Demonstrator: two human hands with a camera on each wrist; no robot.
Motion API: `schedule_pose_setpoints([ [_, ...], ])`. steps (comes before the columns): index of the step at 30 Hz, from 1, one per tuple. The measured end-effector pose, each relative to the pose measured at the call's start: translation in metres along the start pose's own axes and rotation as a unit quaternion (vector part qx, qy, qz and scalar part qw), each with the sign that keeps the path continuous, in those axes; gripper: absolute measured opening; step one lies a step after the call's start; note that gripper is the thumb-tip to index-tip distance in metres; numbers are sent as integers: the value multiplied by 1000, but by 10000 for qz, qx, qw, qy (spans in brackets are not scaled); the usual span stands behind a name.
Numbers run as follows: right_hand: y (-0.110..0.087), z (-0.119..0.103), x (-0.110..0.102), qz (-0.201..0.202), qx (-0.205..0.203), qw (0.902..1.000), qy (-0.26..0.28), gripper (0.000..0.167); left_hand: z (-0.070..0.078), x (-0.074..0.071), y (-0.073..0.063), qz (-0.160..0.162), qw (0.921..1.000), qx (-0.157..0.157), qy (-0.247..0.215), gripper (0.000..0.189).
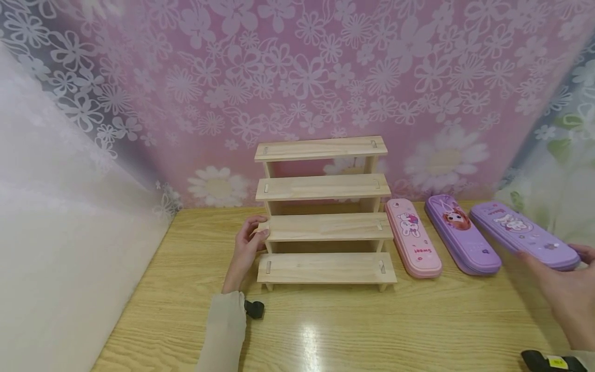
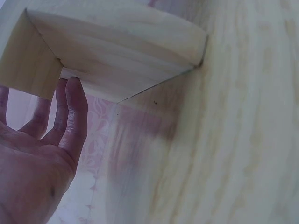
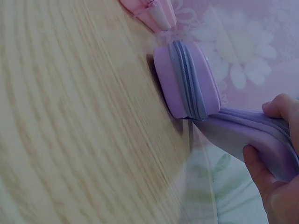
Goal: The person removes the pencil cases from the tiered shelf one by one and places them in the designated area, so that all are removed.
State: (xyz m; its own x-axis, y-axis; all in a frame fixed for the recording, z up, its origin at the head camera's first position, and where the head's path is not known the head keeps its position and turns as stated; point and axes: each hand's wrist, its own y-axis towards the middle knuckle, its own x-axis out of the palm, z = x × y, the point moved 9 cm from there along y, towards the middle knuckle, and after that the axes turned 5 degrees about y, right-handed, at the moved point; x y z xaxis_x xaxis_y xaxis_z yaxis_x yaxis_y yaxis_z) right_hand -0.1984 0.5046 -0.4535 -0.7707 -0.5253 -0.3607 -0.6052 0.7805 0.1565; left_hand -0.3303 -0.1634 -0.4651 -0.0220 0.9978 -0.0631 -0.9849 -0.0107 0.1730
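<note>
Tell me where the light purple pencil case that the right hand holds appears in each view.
Head: the light purple pencil case lies far right on the table, the right hand at its near end.
Left wrist: not in it.
Right wrist: lower right, its near end between thumb and fingers.
Shared landmark: the darker purple case beside it.

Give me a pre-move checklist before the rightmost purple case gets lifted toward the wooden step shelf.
1. Right hand grips rightmost purple case: ok, fingers and thumb pinch its near end.
2. Left hand steadies wooden step shelf: ok, touching the left end of the second step.
3. Steps free of items: ok.
4. Neighbouring purple case clear of the held one: cannot tell; the right wrist view shows them very close.
5. Pink case out of the way: not ok, it lies right beside the shelf.
</note>
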Motion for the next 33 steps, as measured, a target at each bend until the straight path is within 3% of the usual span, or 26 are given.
schedule_pose_setpoints([
  [5, 3, 9, -1, -225, 436, 9983, -305, 77, -1, 0, 2, 19, 10000, -23, -4, 33],
  [10, 9, 13, 5, -536, 561, 9942, 750, 62, 0, 1, 3, 4, 10000, 4, -29, 33],
  [13, 12, 16, 10, -928, 460, 9890, 1059, 65, -1, 0, 3, 24, 10000, 13, -8, 32],
  [15, 13, 18, 13, -1228, 326, 9893, 719, 71, 0, 0, 2, 32, 10000, 12, 16, 32],
  [18, 16, 18, 14, -1516, -113, 9881, -244, 83, 0, 0, 2, 32, 10000, 3, 50, 33],
  [22, 22, 14, 18, -1696, -777, 9741, -1277, 89, 0, 1, 2, 33, 10000, -12, 58, 33],
  [25, 25, 14, 22, -1854, -1065, 9608, -1763, 89, -2, 0, 2, 52, 10000, -32, 64, 34],
  [29, 27, 20, 26, -2018, -1071, 9475, -2239, 94, -2, 0, 1, 56, 10000, -46, 65, 34],
  [33, 27, 22, 26, -2058, -997, 9423, -2445, 96, -1, 1, 0, 28, 10000, -42, 58, 34],
])
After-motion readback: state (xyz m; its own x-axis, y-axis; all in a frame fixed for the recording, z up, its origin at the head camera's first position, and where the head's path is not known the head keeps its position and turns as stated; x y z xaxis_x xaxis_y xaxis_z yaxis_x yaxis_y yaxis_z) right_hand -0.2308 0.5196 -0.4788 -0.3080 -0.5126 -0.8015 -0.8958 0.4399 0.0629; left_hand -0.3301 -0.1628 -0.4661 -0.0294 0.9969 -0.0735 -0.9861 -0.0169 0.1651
